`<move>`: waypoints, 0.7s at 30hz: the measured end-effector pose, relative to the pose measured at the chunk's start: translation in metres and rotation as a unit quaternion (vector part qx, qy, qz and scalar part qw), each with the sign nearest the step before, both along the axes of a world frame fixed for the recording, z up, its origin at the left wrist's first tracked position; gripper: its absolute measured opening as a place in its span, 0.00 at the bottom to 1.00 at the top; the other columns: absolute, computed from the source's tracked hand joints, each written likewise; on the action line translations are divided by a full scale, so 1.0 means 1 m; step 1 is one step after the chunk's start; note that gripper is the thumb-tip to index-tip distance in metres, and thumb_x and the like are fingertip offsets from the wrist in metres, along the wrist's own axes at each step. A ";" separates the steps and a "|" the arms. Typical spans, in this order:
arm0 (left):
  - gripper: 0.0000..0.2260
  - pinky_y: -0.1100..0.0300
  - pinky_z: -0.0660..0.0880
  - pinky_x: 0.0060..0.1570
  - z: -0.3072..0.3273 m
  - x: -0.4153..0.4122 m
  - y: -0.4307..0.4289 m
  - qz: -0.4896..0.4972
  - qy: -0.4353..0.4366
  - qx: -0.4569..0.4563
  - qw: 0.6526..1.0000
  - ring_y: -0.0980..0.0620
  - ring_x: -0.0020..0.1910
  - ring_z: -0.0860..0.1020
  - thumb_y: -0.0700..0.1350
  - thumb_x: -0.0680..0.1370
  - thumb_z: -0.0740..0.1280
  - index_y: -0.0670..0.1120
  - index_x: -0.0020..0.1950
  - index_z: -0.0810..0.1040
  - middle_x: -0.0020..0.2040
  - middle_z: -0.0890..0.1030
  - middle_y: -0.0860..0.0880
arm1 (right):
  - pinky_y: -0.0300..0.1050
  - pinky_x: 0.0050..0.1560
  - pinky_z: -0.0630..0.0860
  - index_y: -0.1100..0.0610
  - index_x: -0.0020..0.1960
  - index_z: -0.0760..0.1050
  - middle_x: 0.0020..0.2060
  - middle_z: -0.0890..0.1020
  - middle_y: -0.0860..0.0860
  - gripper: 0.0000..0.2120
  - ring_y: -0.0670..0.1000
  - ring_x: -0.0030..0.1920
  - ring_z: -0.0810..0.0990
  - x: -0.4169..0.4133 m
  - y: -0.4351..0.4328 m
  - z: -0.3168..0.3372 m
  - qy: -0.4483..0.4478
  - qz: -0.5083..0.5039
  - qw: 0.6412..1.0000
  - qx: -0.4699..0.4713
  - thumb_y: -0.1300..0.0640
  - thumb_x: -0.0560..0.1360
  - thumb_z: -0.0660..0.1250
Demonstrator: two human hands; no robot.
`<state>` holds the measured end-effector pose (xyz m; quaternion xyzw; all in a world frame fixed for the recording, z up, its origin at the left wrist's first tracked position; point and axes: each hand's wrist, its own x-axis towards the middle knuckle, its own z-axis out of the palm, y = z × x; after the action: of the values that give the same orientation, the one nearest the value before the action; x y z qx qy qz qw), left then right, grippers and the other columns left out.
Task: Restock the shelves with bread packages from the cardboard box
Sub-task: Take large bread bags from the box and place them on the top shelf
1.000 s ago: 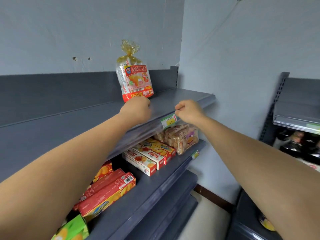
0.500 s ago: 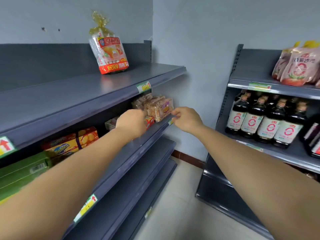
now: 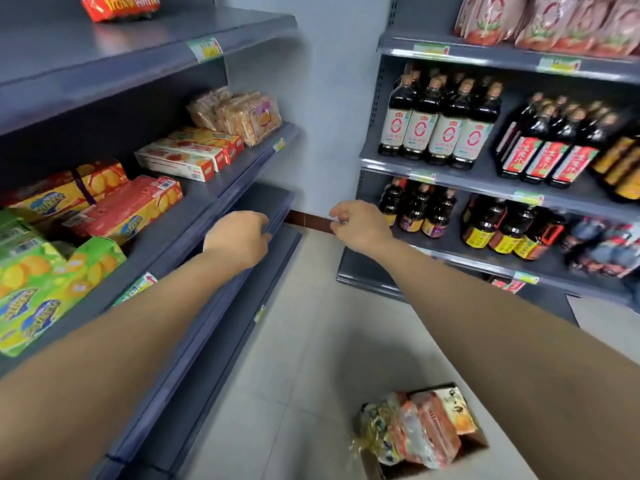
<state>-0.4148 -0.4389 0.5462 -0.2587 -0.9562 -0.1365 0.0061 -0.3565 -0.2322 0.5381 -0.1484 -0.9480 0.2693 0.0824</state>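
Tiled floor (image 3: 304, 341), cardboard box (image 3: 476, 444) well below fingers (image 3: 337, 216)

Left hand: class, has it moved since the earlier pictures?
Yes. The left hand has come down from the top shelf to a lower shelf edge.

Single head-worn wide-angle view, looking forward and down, edges bowed by the lens, close beside the left shelving (image 3: 221, 188) — facing the corner (image 3: 332, 140) where it meets the bottle shelves (image 3: 485, 176), cardboard box (image 3: 476, 446) low in frame on the floor (image 3: 304, 341)
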 end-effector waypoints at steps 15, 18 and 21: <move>0.18 0.53 0.73 0.58 -0.116 0.191 0.135 0.035 -0.165 -0.003 0.986 0.45 0.64 0.74 0.48 0.80 0.62 0.48 0.70 0.71 0.67 0.75 0.47 | 0.46 0.56 0.73 0.53 0.61 0.79 0.61 0.79 0.50 0.14 0.55 0.61 0.76 0.200 0.129 -0.105 -0.121 -0.028 0.992 0.004 0.55 0.77 0.63; 0.18 0.53 0.73 0.61 -0.153 0.224 0.159 0.039 -0.190 -0.017 0.981 0.46 0.65 0.73 0.49 0.79 0.62 0.49 0.69 0.72 0.67 0.75 0.49 | 0.46 0.55 0.72 0.52 0.62 0.78 0.61 0.79 0.50 0.14 0.54 0.61 0.76 0.231 0.154 -0.134 -0.150 -0.030 0.988 0.001 0.54 0.77 0.63; 0.18 0.52 0.72 0.63 -0.186 0.248 0.181 0.056 -0.229 -0.026 0.971 0.47 0.65 0.73 0.50 0.79 0.63 0.51 0.68 0.73 0.67 0.75 0.50 | 0.48 0.58 0.75 0.52 0.61 0.78 0.60 0.79 0.50 0.14 0.53 0.60 0.77 0.252 0.177 -0.162 -0.169 -0.021 0.985 -0.014 0.54 0.77 0.63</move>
<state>-0.1664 -0.2578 0.3605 -0.1671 -0.9482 -0.1668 -0.2124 -0.1043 -0.0553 0.3756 -0.2129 -0.9409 0.2522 -0.0755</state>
